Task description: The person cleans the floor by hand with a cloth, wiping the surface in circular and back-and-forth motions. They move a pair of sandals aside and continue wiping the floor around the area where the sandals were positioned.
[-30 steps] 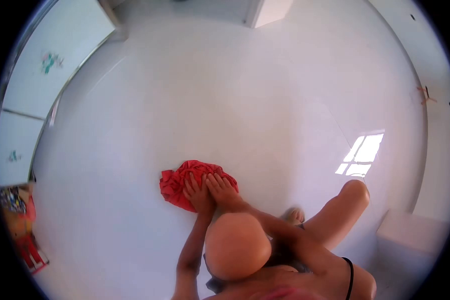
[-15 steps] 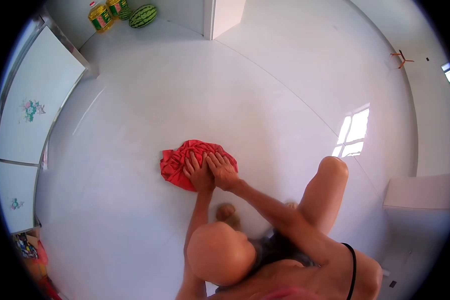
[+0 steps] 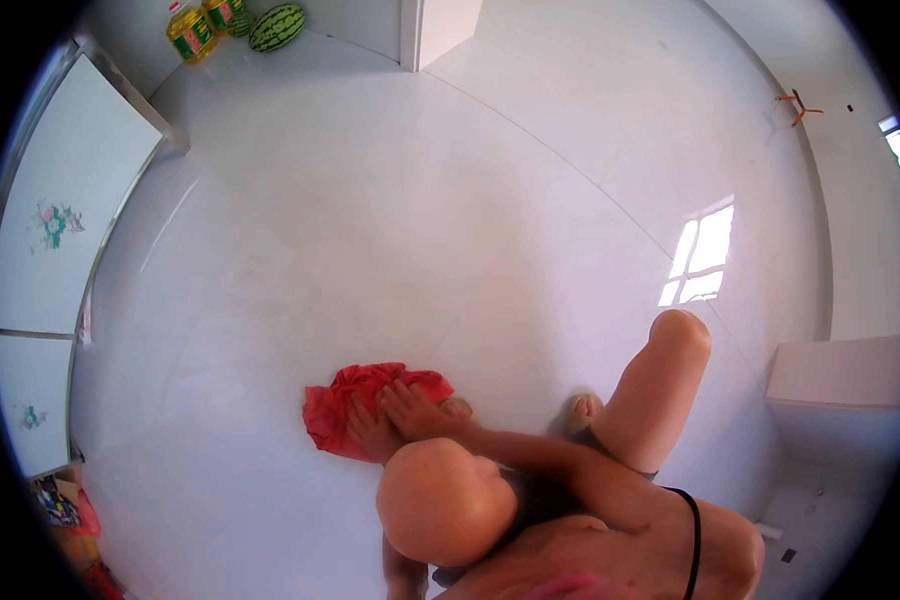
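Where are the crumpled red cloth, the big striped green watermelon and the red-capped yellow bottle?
Crumpled red cloth (image 3: 328, 413), head view: bare fabric toward its left edge.
Big striped green watermelon (image 3: 277, 28), head view: middle of the rind.
Red-capped yellow bottle (image 3: 192, 38), head view: its label.

Palm of left hand (image 3: 372, 430) hidden; rear bottle (image 3: 224, 12) cut by top edge

The left hand (image 3: 374, 432) and right hand (image 3: 410, 410) lie side by side on a crumpled red cloth (image 3: 335, 410) on the shiny floor (image 3: 270, 250). The fingers look spread out, maybe flat. A stripy green melon (image 3: 277, 28) is near a yellow bottle (image 3: 190, 36).
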A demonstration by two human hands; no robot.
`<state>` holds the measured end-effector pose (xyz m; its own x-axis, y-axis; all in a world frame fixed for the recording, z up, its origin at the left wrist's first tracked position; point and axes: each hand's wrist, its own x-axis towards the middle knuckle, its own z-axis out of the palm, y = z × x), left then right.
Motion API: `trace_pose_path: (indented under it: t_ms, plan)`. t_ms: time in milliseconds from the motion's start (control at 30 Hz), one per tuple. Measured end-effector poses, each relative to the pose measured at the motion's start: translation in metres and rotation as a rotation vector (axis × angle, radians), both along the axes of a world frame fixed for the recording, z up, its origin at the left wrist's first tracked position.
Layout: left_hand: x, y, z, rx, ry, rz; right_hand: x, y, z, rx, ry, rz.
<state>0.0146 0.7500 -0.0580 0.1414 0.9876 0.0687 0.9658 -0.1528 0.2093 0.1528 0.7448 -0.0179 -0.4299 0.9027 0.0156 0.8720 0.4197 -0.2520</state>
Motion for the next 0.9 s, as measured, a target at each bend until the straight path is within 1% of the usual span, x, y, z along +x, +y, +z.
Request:
trace_pose_path:
  t_ms: [100, 133, 167, 200, 300, 333, 433, 533, 633, 767, 867, 900]
  plan:
    - [0.005, 0.006, 0.002, 0.017, 0.009, 0.063, 0.001, 0.007, 0.012, 0.005, 0.049, -0.061]
    - [0.009, 0.011, 0.003, 0.025, 0.009, 0.065, 0.004, 0.013, 0.004, -0.067, 0.113, -0.082]
    - [0.013, 0.019, 0.006, 0.033, 0.005, 0.050, 0.004, 0.021, -0.018, -0.137, 0.177, -0.101]
    - [0.019, 0.031, 0.008, 0.037, 0.000, 0.026, 0.003, 0.029, -0.028, -0.209, 0.246, -0.117]
    - [0.041, 0.071, 0.016, 0.052, -0.010, -0.106, 0.020, 0.043, -0.040, 0.037, 0.167, -0.249]
    - [0.053, 0.081, 0.014, 0.077, -0.020, -0.126, 0.030, 0.050, -0.040, 0.020, 0.133, -0.269]
    - [0.090, 0.108, 0.003, 0.150, -0.058, -0.204, 0.070, 0.066, -0.023, 0.001, 0.148, -0.367]
    - [0.124, 0.121, 0.000, 0.198, -0.137, -0.267, 0.106, 0.065, -0.015, -0.012, 0.198, -0.415]
    - [0.127, 0.123, 0.005, 0.181, -0.177, -0.305, 0.108, 0.062, -0.015, -0.011, 0.211, -0.453]
    - [0.096, 0.110, -0.001, 0.073, -0.159, -0.388, 0.081, 0.051, -0.004, -0.051, 0.068, -0.413]
    - [0.076, 0.096, -0.020, 0.136, -0.171, -0.338, 0.064, 0.037, -0.057, 0.054, -0.092, -0.334]
    - [0.067, 0.089, -0.025, 0.148, -0.163, -0.322, 0.057, 0.028, -0.072, 0.063, -0.105, -0.323]
